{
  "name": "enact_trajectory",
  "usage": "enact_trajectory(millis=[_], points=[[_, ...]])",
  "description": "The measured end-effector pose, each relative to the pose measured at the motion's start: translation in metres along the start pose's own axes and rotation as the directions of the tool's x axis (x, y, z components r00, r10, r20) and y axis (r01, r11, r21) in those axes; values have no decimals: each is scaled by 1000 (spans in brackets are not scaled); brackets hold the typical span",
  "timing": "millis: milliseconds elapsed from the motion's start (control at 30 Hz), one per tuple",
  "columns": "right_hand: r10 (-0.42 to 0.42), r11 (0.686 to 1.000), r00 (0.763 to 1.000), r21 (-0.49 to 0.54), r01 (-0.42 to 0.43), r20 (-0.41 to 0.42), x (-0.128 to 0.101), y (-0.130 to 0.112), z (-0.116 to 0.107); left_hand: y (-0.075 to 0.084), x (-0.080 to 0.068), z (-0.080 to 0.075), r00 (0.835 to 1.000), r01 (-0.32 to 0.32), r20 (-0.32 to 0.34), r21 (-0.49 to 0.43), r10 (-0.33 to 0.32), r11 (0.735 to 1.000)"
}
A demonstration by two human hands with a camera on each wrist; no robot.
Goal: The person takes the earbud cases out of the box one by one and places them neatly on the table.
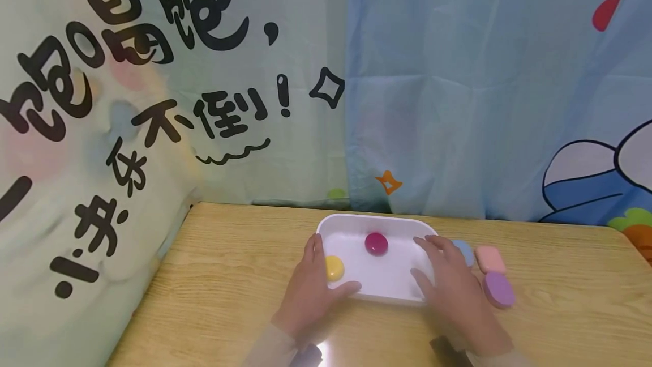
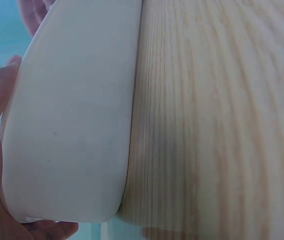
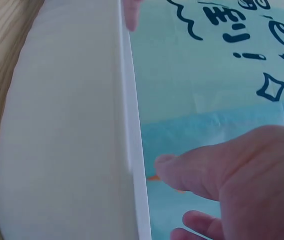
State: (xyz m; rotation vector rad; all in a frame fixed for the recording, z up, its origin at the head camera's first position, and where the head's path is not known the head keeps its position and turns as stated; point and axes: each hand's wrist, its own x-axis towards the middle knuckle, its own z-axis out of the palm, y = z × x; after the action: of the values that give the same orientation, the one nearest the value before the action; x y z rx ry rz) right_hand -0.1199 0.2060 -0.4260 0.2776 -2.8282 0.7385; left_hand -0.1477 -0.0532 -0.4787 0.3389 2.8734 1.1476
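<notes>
Both hands [image 1: 311, 285] grip tray [image 1: 377, 220] — unlabelled.

— What carries everything here?

— A light wooden table [image 1: 214, 287] with a visible grain, its far edge running along a printed curtain.

— And what sits straight on it?

— A white rectangular tray [image 1: 387, 279] with rounded corners, about the middle of the table and toward the far edge. In the left wrist view its outer wall [image 2: 71, 125] meets the wood directly.

— Anything beside it?

— Three flat rounded pieces on the wood, just right of the tray: a blue one [image 1: 464, 250] nearest it, a pink one [image 1: 490, 259] further right, and a purple one [image 1: 498, 289] nearer than both.
</notes>
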Motion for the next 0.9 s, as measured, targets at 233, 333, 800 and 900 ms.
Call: enact_trajectory(millis=[233, 333, 800, 900], points=[[-52, 999, 999, -15, 52, 16, 12, -12, 14, 0, 1, 1, 1000, -2, -6, 24, 2, 1000], [-72, 997, 997, -14, 73, 24, 16, -16, 20, -1, 1, 2, 1000, 1, -4, 23, -1, 1000], [-268, 963, 963, 37, 268, 14, 34, -32, 39, 2, -1, 0, 999, -27, -26, 61, 29, 998], [-296, 954, 955, 43, 295, 22, 37, -36, 43, 2, -1, 0, 999, -32, -26, 62, 34, 998]])
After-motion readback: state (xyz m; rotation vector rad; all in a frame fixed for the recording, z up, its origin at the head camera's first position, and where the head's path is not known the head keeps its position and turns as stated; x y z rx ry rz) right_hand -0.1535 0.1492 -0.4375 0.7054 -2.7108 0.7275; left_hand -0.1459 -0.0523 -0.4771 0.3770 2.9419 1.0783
